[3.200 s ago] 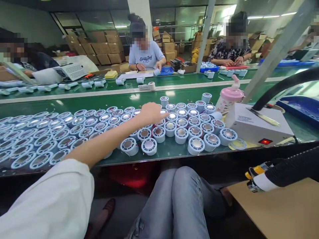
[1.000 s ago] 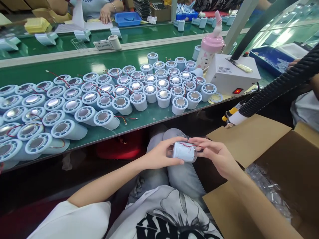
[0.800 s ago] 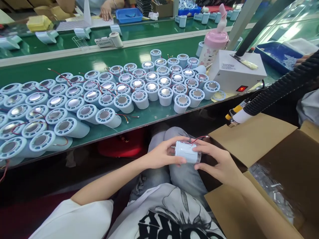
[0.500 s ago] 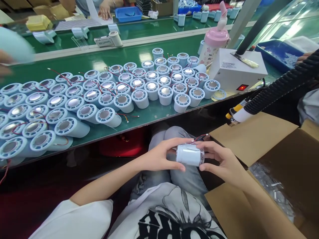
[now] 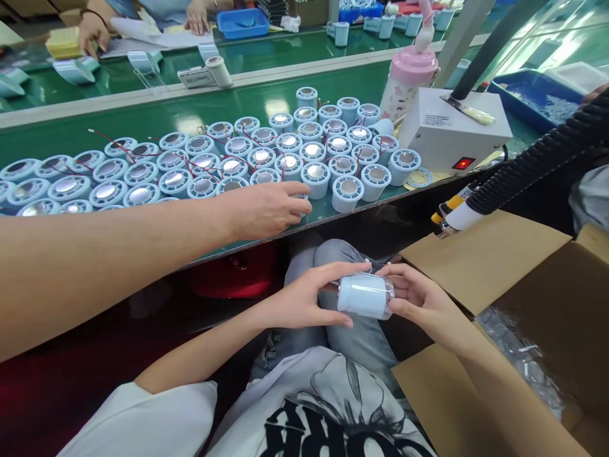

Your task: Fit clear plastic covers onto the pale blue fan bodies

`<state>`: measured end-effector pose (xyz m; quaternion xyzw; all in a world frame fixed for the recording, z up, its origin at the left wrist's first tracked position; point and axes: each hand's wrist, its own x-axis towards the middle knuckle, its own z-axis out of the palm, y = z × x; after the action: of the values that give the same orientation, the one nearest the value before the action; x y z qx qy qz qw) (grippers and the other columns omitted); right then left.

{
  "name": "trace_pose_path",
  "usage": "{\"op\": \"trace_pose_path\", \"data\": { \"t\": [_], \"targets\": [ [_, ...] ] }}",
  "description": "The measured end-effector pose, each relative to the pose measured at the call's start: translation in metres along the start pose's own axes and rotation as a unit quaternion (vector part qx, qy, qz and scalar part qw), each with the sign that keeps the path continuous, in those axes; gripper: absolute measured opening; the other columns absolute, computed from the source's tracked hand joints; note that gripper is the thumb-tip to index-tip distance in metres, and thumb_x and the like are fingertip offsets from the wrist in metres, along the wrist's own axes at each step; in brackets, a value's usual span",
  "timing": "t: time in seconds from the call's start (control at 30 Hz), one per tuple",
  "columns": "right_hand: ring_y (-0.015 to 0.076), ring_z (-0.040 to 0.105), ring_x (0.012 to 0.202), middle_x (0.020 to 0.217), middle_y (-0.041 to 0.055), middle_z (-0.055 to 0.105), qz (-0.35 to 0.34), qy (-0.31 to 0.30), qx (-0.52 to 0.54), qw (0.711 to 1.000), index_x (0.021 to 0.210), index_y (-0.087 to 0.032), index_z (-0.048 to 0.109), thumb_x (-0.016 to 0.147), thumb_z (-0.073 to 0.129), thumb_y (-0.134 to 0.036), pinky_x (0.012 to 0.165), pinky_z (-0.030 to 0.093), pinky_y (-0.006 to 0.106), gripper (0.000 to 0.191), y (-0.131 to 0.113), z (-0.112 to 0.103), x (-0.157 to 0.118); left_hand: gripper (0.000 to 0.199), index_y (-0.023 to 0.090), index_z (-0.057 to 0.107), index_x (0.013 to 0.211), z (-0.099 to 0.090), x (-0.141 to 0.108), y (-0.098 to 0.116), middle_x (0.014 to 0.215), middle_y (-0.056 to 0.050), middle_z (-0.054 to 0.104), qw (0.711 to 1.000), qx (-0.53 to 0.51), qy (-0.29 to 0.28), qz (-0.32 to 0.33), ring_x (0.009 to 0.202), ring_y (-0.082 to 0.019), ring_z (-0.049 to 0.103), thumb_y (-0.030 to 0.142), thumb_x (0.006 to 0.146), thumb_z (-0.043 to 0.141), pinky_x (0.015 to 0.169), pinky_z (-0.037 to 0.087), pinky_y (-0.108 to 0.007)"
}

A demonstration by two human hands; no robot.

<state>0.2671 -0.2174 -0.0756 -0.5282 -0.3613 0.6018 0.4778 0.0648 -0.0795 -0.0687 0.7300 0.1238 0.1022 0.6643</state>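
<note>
A light-blue cylinder lies sideways above my lap, with a clear plastic sleeve around its right part. My left hand grips its left end between thumb and fingers. At the sleeved end, the thumb and fingers of my right hand close on it. A thin wire shows near my fingertips. Beyond my hands, many light-blue cylinders with round metal centres, such as one nearby, stand on the green table, some with red and black wires.
Another person's hand reaches across from the left over the table edge. An open cardboard box with clear plastic pieces is at right. A black hose, white machine and pink-lidded bottle stand behind it.
The other person's arm has come in from the left to the cylinders. My hands still hold the cylinder, which has shifted slightly right. Across the table, a person's second hand now shows over papers.
</note>
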Motion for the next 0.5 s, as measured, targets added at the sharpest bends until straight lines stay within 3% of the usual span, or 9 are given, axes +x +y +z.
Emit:
{"op": "trace_pose_path", "data": {
  "t": [0.33,0.5],
  "targets": [
    [0.0116,0.066,0.064,0.079,-0.0021,0.066,0.047,0.023,0.053,0.997,0.108,-0.021,0.052,0.084,0.069,-0.052,0.059,0.06,0.022,0.043,0.0044,0.0037,0.0046,0.077,0.027,0.047,0.142,0.0001,-0.0008,-0.0018,0.148,-0.009,0.048,1.0,0.026,-0.004,0.012,0.138,-0.026,0.043,0.026,0.072,0.08,0.105,0.048,-0.036],
    [0.0131,0.067,0.053,0.064,-0.0018,0.066,0.089,0.023,0.077,0.993,0.1,-0.019,0.049,0.085,0.062,-0.062,0.048,0.056,0.017,0.047,0.0054,0.0094,0.0097,0.08,0.03,0.044,0.143,-0.003,-0.0004,-0.0024,0.152,-0.008,0.043,0.998,0.059,-0.007,0.034,0.142,-0.026,0.037,0.024,0.072,0.081,0.111,0.042,-0.038]
  ]
}}
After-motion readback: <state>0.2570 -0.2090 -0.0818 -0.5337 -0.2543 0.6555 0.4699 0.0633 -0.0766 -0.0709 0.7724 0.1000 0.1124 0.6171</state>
